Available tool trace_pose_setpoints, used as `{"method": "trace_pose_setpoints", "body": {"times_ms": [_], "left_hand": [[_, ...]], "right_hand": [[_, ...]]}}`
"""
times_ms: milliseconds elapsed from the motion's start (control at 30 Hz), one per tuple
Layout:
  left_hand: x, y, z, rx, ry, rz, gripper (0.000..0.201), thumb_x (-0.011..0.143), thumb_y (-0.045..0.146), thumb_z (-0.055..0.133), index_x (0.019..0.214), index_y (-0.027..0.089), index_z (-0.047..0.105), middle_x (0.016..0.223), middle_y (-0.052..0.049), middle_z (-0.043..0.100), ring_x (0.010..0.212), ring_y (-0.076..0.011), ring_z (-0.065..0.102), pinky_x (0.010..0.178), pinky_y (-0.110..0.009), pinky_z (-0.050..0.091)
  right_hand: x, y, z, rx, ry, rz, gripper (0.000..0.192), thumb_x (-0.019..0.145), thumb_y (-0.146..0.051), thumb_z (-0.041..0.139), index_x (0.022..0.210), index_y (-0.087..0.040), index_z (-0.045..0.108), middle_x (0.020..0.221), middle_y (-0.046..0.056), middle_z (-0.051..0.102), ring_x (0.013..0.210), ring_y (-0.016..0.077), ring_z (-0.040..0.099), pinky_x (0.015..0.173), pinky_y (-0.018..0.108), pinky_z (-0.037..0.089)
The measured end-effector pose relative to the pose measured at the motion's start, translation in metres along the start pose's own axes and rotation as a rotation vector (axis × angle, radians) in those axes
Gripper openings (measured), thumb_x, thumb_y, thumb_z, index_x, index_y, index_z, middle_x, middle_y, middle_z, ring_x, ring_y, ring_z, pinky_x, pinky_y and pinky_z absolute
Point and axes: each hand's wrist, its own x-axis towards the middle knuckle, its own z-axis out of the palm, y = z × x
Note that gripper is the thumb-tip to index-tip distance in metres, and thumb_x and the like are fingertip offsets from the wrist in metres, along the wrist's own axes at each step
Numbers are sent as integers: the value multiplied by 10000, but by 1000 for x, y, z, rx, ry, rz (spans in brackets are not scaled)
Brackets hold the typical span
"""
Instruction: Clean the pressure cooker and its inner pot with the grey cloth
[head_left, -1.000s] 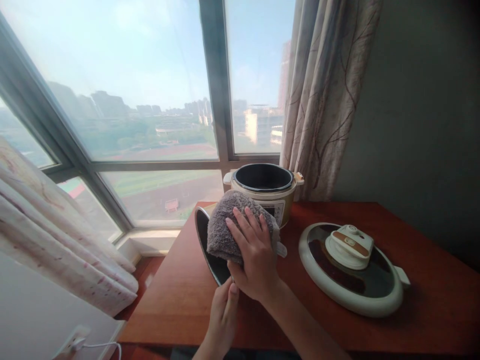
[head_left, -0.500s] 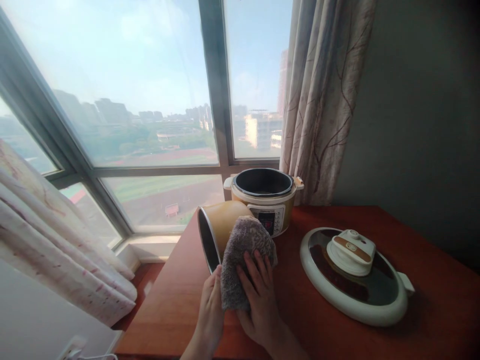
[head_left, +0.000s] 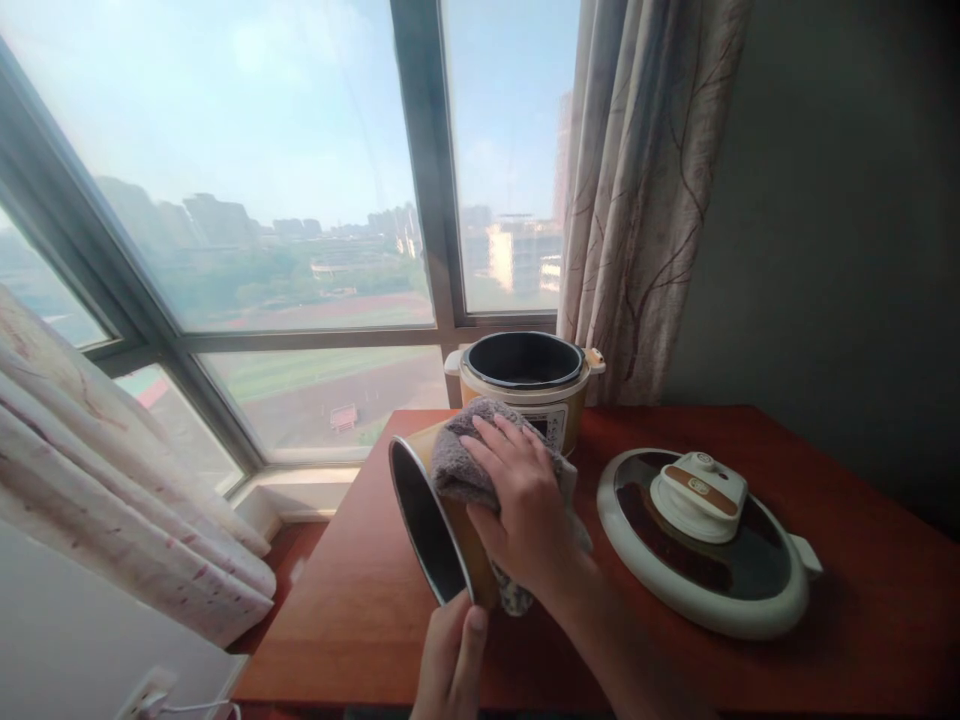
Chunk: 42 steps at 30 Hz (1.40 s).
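A gold inner pot point(head_left: 429, 535) with a dark inside and a silver rim lies tilted on its side, its mouth facing left. At the near lower edge of that rim, my left hand point(head_left: 450, 650) pinches it between thumb and fingers. My right hand point(head_left: 521, 490) holds a grey-brown towel point(head_left: 465, 465) against the pot's upper outer wall, fingers laid over the cloth. Part of the towel hangs down the right side of the pot. Just behind stands the cooker body point(head_left: 525, 360), open at the top, its front panel partly covered by the towel and hand.
A large round cooker lid point(head_left: 705, 545) with a white rim and a raised knob lies on the right of the reddish wooden table point(head_left: 322, 620). Windows point(head_left: 300, 250) and curtains point(head_left: 637, 200) stand behind. A socket with a white cord point(head_left: 187, 708) is at lower left.
My right hand and the towel have moved up along the pot's outside. The pot has turned, showing more of its mouth, and my left hand is lower and slightly further right on the rim.
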Motion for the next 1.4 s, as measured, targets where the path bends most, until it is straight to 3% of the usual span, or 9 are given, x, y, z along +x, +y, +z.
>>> {"method": "trace_pose_setpoints", "body": {"times_ms": [267,467,600,667,767,967,1167,1300,1400], "left_hand": [[-3,-12,-14,24,-98,60,612,883,680,546,1193,201,768,1231,-122,728,1171,-331,637,1091,-385,462],[27,-13,-38,130,-397,215,538,909,626,534,1166,223,782,1119,-145,756,1117,-336,655,1026,-372,504],[45,-8,-41,176,-603,382,498,973,556,452,1168,222,767,1000,-135,761,897,-282,699,832,-314,565],[49,-6,-37,152,-589,459,523,991,553,412,1216,212,738,1010,-133,755,854,-262,697,795,-300,562],[49,-5,-31,130,-494,524,547,1002,558,382,1258,204,711,1040,-138,755,895,-263,702,816,-298,559],[37,-9,-23,127,-383,478,530,992,548,418,1180,183,754,930,-133,771,822,-265,712,770,-305,574],[32,-6,-15,86,-236,331,609,954,633,437,973,149,806,830,-137,754,731,-247,659,753,-316,560],[46,4,-8,-66,-158,148,627,921,664,487,793,125,780,675,-80,697,608,-191,573,658,-284,526],[62,17,-7,-224,-70,-1,559,835,654,626,749,116,753,676,-68,693,694,-221,608,696,-304,535]], "right_hand": [[71,-16,-5,18,-286,78,287,909,-286,543,1139,-218,700,1191,59,719,1164,257,594,1069,410,377],[79,-13,-1,5,-340,116,260,878,-315,559,1053,-227,729,1126,65,730,1106,257,617,1013,408,405],[81,-3,1,74,-374,97,385,812,-322,624,1186,-310,714,1345,36,655,1300,270,528,1135,476,303],[82,2,2,75,-366,121,441,799,-346,639,1236,-329,698,1449,36,583,1381,282,459,1168,500,259],[81,6,3,83,-346,128,457,818,-342,612,1267,-302,683,1417,32,613,1346,259,500,1153,451,308],[60,-7,4,140,-306,-1,493,850,-280,576,1340,-275,633,1461,-20,584,1391,228,461,1194,418,250],[29,-18,9,132,-183,-11,540,868,-252,554,1407,-265,571,1521,-30,519,1451,227,384,1238,424,148],[1,-14,20,102,-95,-80,607,879,-252,541,1482,-246,475,1592,-10,421,1516,235,269,1254,451,99],[-22,-7,33,66,-60,-150,632,902,-282,531,1519,-225,412,1619,21,375,1539,263,209,1249,495,106]]}}
